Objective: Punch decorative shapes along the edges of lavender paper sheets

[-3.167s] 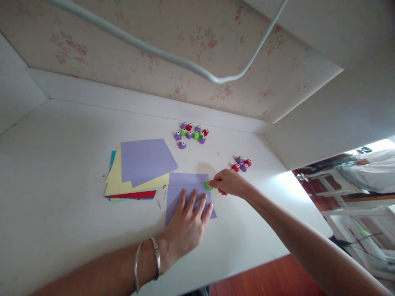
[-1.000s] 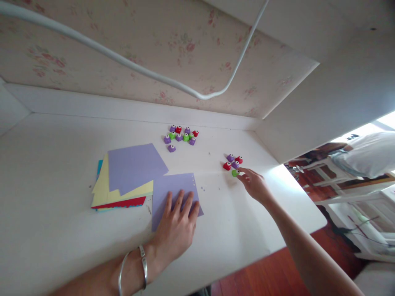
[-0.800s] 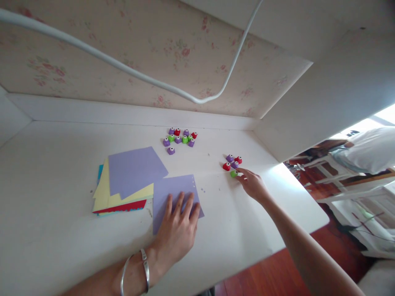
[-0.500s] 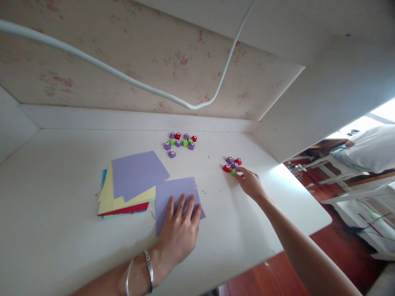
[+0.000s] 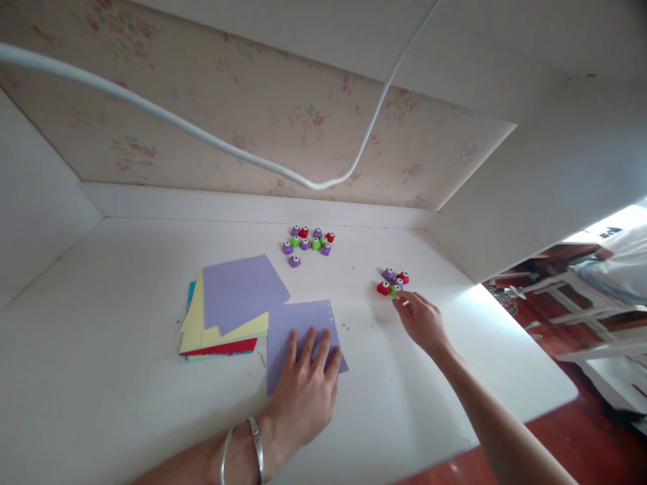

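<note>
My left hand (image 5: pixel 306 384) lies flat, fingers spread, on a loose purple paper sheet (image 5: pixel 303 322) whose right edge shows a row of small punched holes. My right hand (image 5: pixel 422 320) reaches to a small cluster of craft punches (image 5: pixel 393 281) on the white table (image 5: pixel 101 377); its fingertips touch the green punch (image 5: pixel 395 290), which sits against the red and purple ones. Whether the fingers still grip it is unclear.
A stack of coloured paper (image 5: pixel 227 306), purple on top, lies left of the loose sheet. A larger group of several punches (image 5: pixel 308 242) sits near the back wall. A white cable (image 5: pixel 283 172) hangs across the floral wall. The table's right edge drops to a wooden floor (image 5: pixel 596 431).
My right hand took the green punch off the purple sheet's edge, carried it right and set it against the small cluster of punches. My left hand stayed flat on the sheet.
</note>
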Tool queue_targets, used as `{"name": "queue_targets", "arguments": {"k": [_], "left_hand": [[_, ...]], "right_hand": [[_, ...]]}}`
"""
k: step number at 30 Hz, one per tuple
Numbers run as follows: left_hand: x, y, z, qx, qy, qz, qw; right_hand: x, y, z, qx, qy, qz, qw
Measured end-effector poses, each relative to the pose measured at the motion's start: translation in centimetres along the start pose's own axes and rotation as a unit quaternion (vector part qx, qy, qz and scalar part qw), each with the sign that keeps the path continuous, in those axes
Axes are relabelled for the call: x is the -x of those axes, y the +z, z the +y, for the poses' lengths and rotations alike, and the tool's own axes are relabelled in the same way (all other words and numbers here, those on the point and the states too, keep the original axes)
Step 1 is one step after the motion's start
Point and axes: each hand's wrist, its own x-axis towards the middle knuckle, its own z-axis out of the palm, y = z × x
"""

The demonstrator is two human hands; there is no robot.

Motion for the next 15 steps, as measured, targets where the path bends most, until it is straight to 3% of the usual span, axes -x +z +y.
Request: {"name": "queue_targets", "arguments": {"k": [5,12,15], "left_hand": [[0.0,0.0,0.0,0.005,-0.009,0.000,1.000],[0.4,-1.0,0.5,0.012,-0.005,0.025,1.000],[-0.2,-2.7,-1.3,0.012,0.014,0.065,0.998]], "right_hand": [[-0.4,0.7,-3.6,-0.036,-0.034,-0.038,0.998],[-4.7,3.3,-13.5,-0.159,-0.097,-0.127,0.974],[-6.4,5.0,-17.0,-0.202,-0.123,-0.145,0.961]]}}
